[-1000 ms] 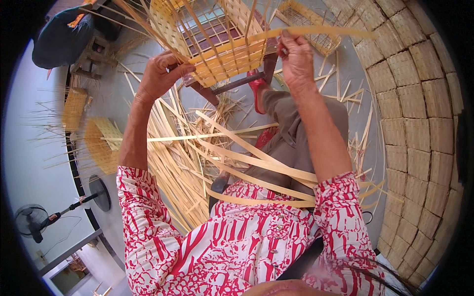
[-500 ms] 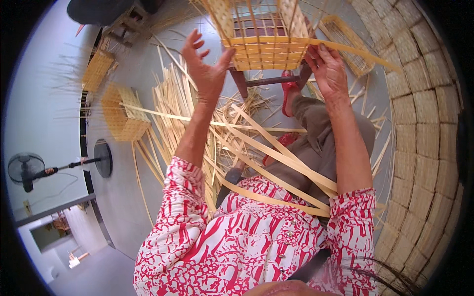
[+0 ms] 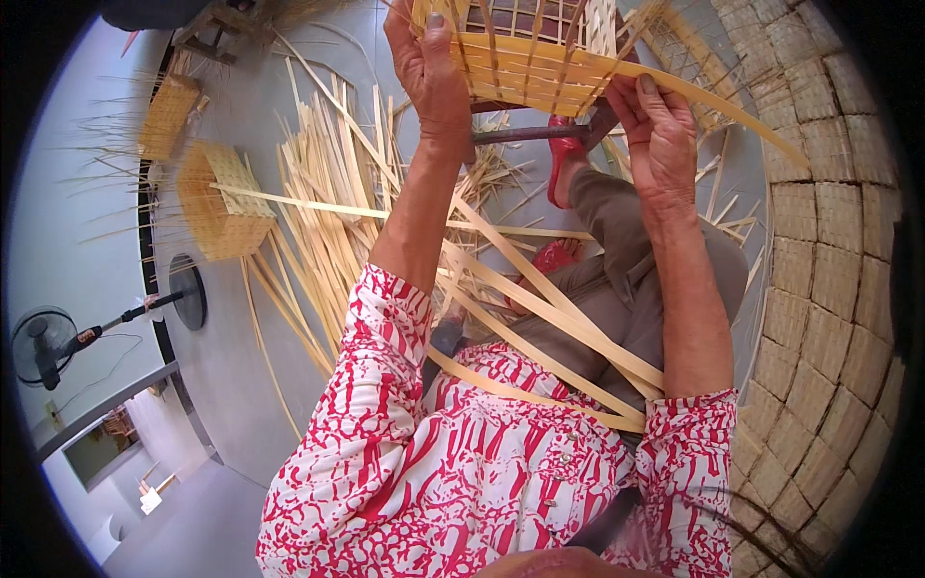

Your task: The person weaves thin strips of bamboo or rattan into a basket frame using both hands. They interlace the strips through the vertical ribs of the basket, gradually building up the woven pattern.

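Note:
A partly woven basket [image 3: 528,79] of yellow strips, with upright stakes, is at the top centre, cut off by the view's upper edge. My left hand [image 3: 431,82] grips its left corner, the thumb on the near side and the fingers round the edge. At the basket's right corner my right hand [image 3: 657,120] pinches a flat yellow strip [image 3: 747,114]. This strip runs along the woven side, and its loose end curves out to the right. Below the basket stands a dark wooden stool [image 3: 530,134], its seat mostly hidden.
Loose strips [image 3: 323,202] lie heaped on the floor left of my legs. More long strips [image 3: 559,313] cross my lap. Woven baskets [image 3: 226,207] with spiky ends stand at the left, near a fan [image 3: 43,342]. Another basket [image 3: 689,63] is at the upper right. Stacked woven pieces [image 3: 833,270] line the right.
My left hand has gone from spread fingers beside the basket to gripping its corner. The basket is now tilted, its right side lower. My right hand has moved slightly right with the strip.

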`<move>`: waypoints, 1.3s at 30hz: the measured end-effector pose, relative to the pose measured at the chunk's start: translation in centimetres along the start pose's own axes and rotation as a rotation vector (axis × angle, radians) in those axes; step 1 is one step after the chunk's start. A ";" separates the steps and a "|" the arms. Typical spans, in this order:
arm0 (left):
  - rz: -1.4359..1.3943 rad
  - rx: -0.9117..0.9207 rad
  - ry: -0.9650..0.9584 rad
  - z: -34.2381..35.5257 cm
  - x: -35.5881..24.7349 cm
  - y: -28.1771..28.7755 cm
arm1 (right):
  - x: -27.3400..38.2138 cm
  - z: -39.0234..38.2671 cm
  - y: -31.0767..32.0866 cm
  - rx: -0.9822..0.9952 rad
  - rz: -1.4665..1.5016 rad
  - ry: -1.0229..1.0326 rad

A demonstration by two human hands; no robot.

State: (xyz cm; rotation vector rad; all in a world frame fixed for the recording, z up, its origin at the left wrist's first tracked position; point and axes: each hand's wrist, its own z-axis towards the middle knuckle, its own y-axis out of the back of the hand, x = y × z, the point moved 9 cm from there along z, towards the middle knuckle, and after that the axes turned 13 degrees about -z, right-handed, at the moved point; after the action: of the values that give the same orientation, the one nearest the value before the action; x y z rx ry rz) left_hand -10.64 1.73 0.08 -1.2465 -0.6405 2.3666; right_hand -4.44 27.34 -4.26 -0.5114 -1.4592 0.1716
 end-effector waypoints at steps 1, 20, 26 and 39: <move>-0.080 -0.004 0.084 0.3 0.8 0.5 | 0.2 0.1 -0.2 -0.002 0.007 -0.007; 0.830 0.506 -0.176 -6.1 -5.1 -8.5 | -2.6 1.4 -1.4 -0.015 0.154 -0.059; 1.019 0.608 -0.235 -3.3 -2.4 -12.3 | -3.0 0.4 -2.3 -0.003 0.082 -0.052; 0.863 0.555 0.159 -1.7 -1.7 -9.5 | -1.8 -1.7 -5.3 0.045 -0.043 -0.032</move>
State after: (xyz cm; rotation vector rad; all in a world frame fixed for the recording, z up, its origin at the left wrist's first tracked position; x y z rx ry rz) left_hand -7.18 8.96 5.66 -1.5929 0.7227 2.7151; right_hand -3.97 21.58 -3.64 -0.4425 -1.4928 0.1791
